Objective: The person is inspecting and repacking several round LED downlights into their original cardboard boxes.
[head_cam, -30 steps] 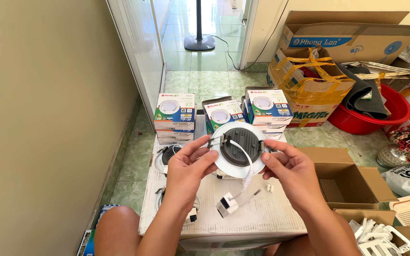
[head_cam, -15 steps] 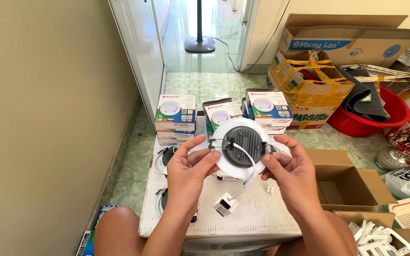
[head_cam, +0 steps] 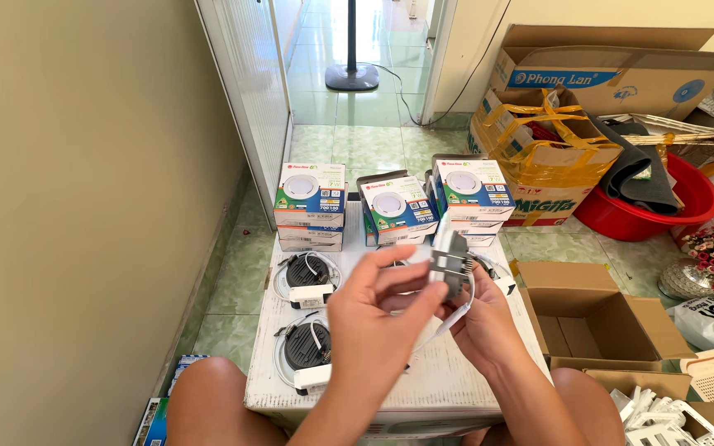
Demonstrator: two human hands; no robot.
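Both my hands hold a round white recessed ceiling light [head_cam: 451, 263] above a low white table [head_cam: 448, 372]. The light is turned edge-on, its dark ribbed back and metal spring clip facing left. My left hand [head_cam: 378, 318] grips it from the near left side, fingers curled over its rim. Around its lower right side wraps my right hand [head_cam: 477, 318]. A white wire hangs from the light between my hands. Two more lights of the same kind [head_cam: 303, 272] [head_cam: 306, 347], backs up with small white driver boxes, lie on the table's left side.
Stacked printed light boxes [head_cam: 310, 202] [head_cam: 398, 211] [head_cam: 473, 194] stand at the table's far edge. An open empty carton [head_cam: 597, 322] sits on the floor to the right, with taped cartons [head_cam: 539, 149] and a red tub [head_cam: 663, 206] behind. A wall runs along the left; my knees flank the table.
The light was held flat with its back toward me; now it is turned edge-on and raised a little. The small driver box that dangled below it is hidden behind my hands.
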